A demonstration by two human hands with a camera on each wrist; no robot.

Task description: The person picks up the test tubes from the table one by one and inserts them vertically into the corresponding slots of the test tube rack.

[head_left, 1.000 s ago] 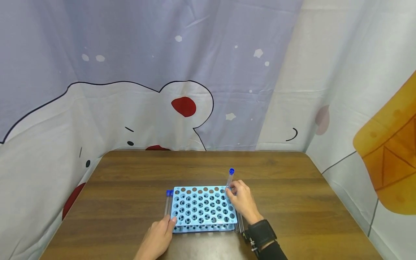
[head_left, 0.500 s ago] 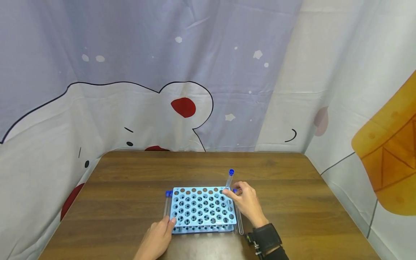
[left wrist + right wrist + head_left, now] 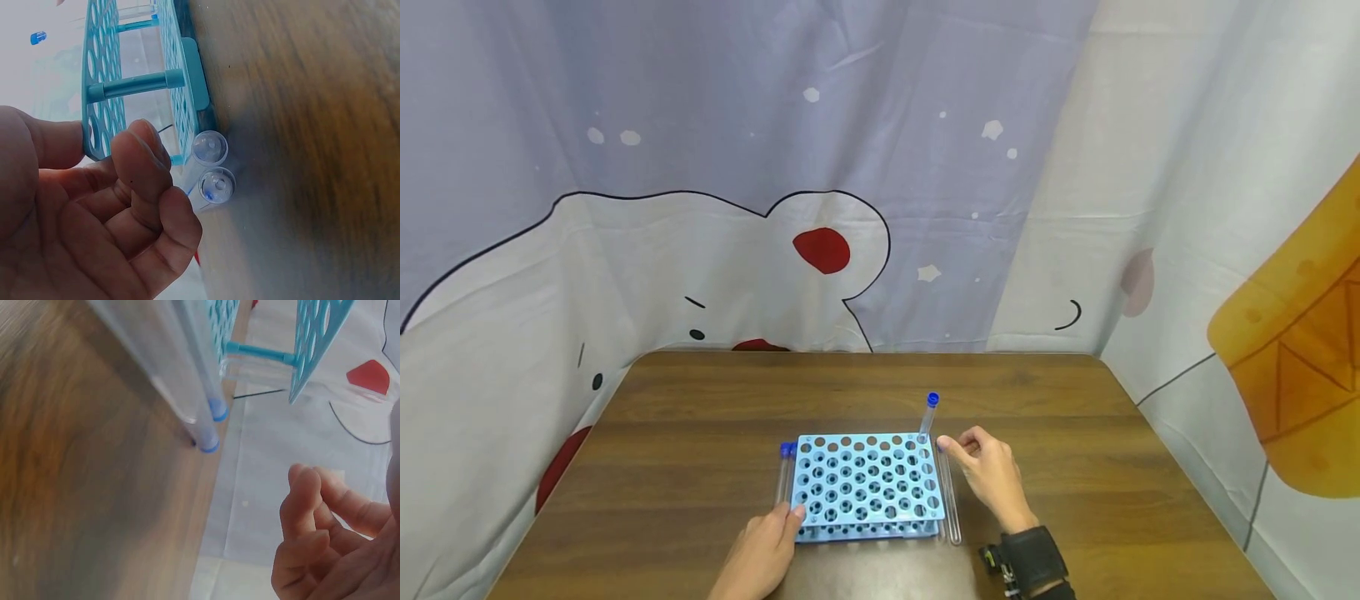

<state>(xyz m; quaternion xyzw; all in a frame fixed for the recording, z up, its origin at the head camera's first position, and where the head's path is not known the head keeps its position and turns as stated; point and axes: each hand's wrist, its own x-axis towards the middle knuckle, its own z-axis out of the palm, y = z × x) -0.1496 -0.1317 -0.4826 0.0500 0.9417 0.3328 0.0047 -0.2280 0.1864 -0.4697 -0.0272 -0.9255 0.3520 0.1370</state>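
Note:
A light-blue test tube rack (image 3: 868, 521) full of round holes stands on the table. My left hand (image 3: 758, 552) grips its front left corner, the thumb on the top plate and the other fingers curled beneath it in the left wrist view. One blue-capped test tube (image 3: 928, 418) stands in the far right corner hole, leaning slightly. Just right of the rack, my right hand (image 3: 996, 477) holds nothing; its fingers are loosely bent. By its thumb, capped tubes (image 3: 951, 504) lie along the rack's right side; the right wrist view shows two blue caps (image 3: 209, 445).
Two more blue-capped tubes (image 3: 783, 475) lie along the rack's left side, their round ends (image 3: 217, 185) near my left fingers. The brown wooden table (image 3: 715, 417) reaches back to a printed curtain (image 3: 940, 208).
My right hand has let go of the upright tube and moved right, away from the rack. The tube stays in its hole. My left hand has kept its place on the rack.

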